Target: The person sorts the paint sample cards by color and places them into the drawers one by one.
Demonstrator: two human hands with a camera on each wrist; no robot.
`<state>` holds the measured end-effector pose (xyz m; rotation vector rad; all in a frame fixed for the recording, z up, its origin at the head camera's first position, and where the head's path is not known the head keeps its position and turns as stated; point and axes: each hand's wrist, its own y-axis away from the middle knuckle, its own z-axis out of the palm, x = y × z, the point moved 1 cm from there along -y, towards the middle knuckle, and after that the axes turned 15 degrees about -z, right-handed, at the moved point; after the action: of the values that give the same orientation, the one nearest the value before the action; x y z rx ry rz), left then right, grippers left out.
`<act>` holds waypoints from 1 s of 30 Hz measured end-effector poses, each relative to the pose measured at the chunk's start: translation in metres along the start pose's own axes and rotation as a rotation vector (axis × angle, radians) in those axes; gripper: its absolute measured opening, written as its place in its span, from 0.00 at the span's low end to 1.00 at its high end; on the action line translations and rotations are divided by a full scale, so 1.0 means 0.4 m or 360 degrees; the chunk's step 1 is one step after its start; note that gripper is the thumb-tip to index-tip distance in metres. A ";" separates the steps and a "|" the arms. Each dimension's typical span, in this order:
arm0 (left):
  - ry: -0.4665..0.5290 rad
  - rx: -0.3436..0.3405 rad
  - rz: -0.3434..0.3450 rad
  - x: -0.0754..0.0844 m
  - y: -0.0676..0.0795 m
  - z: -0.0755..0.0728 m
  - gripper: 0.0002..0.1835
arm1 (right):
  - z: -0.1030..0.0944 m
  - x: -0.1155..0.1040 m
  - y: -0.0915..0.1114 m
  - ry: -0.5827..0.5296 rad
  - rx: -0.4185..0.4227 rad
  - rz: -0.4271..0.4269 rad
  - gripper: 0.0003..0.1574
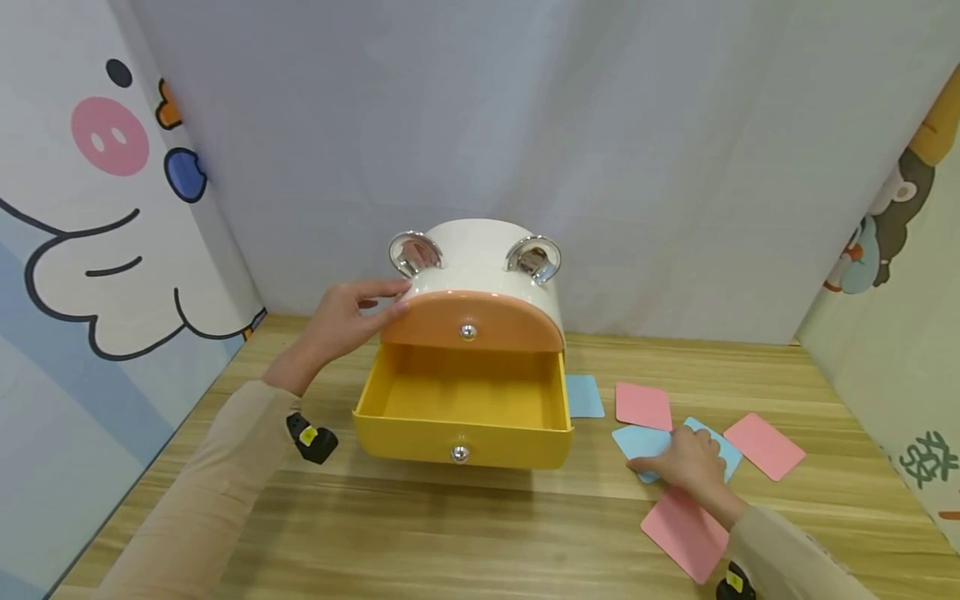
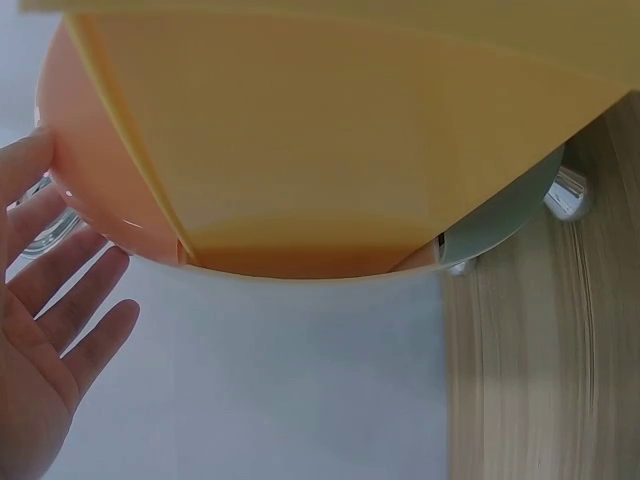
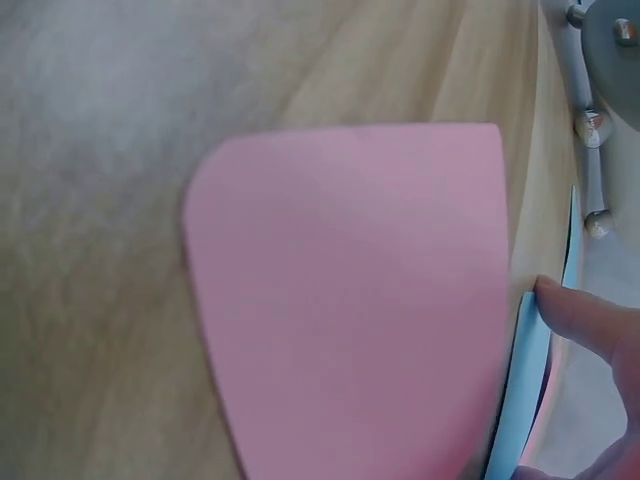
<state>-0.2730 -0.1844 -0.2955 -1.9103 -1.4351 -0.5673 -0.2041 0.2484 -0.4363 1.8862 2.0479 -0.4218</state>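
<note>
A toy-like cabinet with a white rounded top (image 1: 476,250), two silver ears and a rounded orange upper drawer (image 1: 435,325) stands at the back of the table. Below it, the yellow lower drawer (image 1: 461,442) is pulled out and holds nothing. My left hand (image 1: 348,321) touches the cabinet's left side by the orange front; in the left wrist view its fingers (image 2: 85,290) are extended and spread. At the right, my right hand (image 1: 690,462) bends over a blue card (image 1: 637,440), pinching it, thumb at its edge. A second blue card (image 1: 733,457) lies partly under that hand.
Pink cards lie around the right hand: one behind (image 1: 643,404), one to the right (image 1: 765,446) and one in front (image 1: 684,537). Another blue card (image 1: 585,396) sits beside the cabinet. A grey curtain (image 1: 637,167) hangs behind the wooden table (image 1: 375,533).
</note>
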 end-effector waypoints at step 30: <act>-0.0013 0.0009 0.0011 0.003 0.002 -0.003 0.19 | -0.151 0.101 -0.005 -0.1177 -0.0430 -0.0225 0.28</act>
<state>-0.2719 -0.1847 -0.2940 -1.9145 -1.4337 -0.5520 -0.2115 0.3105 -0.3990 1.1804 1.6255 -0.7085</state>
